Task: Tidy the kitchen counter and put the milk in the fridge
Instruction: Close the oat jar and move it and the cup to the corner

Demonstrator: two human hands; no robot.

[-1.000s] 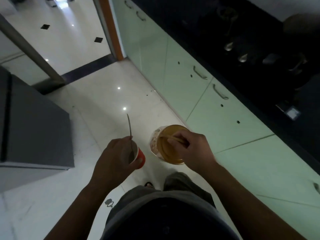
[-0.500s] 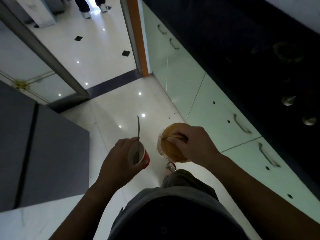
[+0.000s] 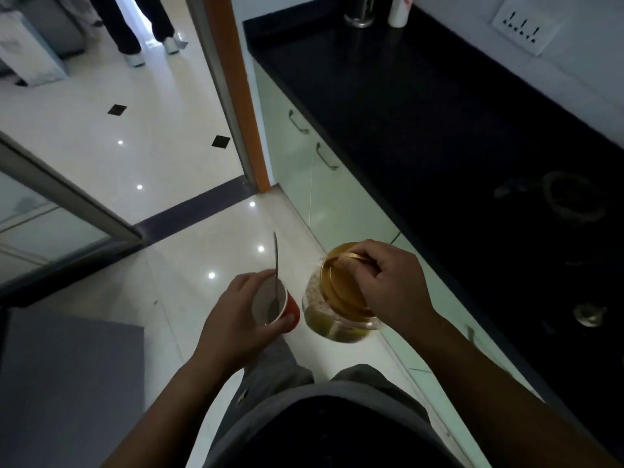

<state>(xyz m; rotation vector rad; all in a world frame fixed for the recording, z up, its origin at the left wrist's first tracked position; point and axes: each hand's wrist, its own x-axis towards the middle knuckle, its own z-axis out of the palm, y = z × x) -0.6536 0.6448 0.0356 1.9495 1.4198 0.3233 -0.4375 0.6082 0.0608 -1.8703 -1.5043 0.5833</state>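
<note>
View swung up since a second ago; table (image 3: 439, 106) end now visible. Left hand (image 3: 236, 319) gripped red cup (image 3: 287, 310) with spoon (image 3: 276, 265); right hand (image 3: 388, 288) gripped jar (image 3: 337, 315) by lid. Judged: carrying items for put-away.

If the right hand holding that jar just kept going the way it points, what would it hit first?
The right hand grips the gold-lidded jar and points left, toward the red paper cup in the left hand. The jar would probably meet that cup first, though depth is hard to judge.
</note>
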